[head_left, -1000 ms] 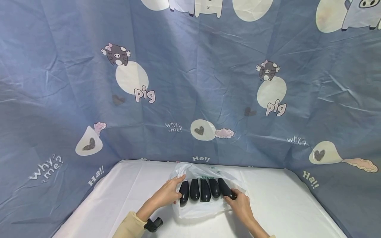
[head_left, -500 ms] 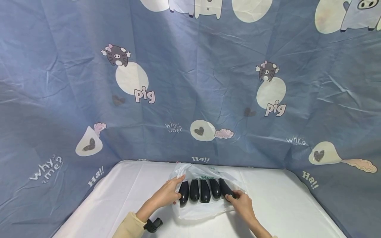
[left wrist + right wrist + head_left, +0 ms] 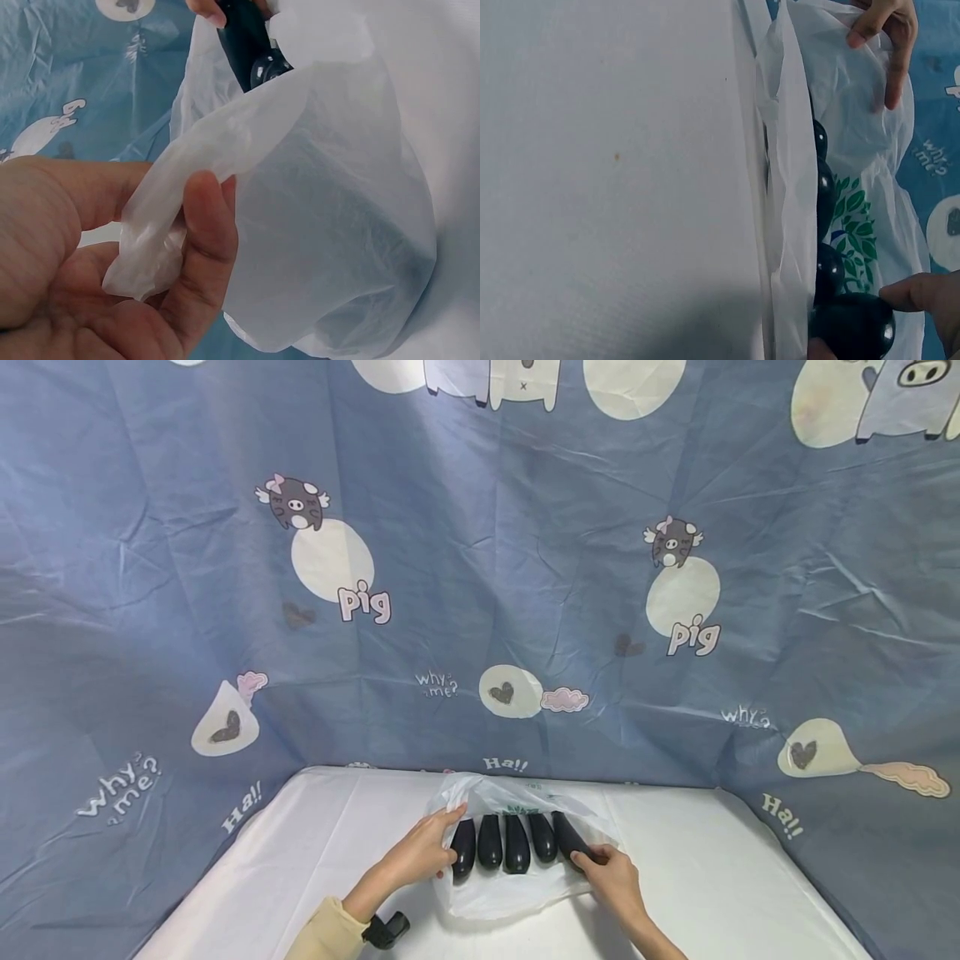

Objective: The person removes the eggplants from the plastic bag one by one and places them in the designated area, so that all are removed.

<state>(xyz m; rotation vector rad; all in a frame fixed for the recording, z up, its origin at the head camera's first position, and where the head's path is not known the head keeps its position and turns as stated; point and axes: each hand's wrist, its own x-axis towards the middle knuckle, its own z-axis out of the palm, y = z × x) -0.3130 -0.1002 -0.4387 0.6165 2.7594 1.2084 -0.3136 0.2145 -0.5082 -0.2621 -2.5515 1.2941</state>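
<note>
On my feed, the left hand [image 3: 422, 849] pinches the folded rim of a plastic bag [image 3: 487, 900] between thumb and fingers; the right hand [image 3: 615, 878] grips the rightmost eggplant [image 3: 571, 839], digits on opposite sides. I read the bag as thin, white, translucent film, creased and pliable, with a green leaf print [image 3: 856, 225] on its far wall. The eggplants are smooth, glossy and near-black, elongated with rounded near ends. Position: I count five, side by side within the open bag, between the two hands. The rightmost slants toward the right hand; the other four eggplants [image 3: 516, 843] run roughly lengthwise, the leftmost just beside the left hand. Below, I see a tabletop [image 3: 712, 868] covered in white cloth. Beyond it hangs a creased blue fabric backdrop [image 3: 450, 543] printed with pig figures, pale ovals and lettering.
</note>
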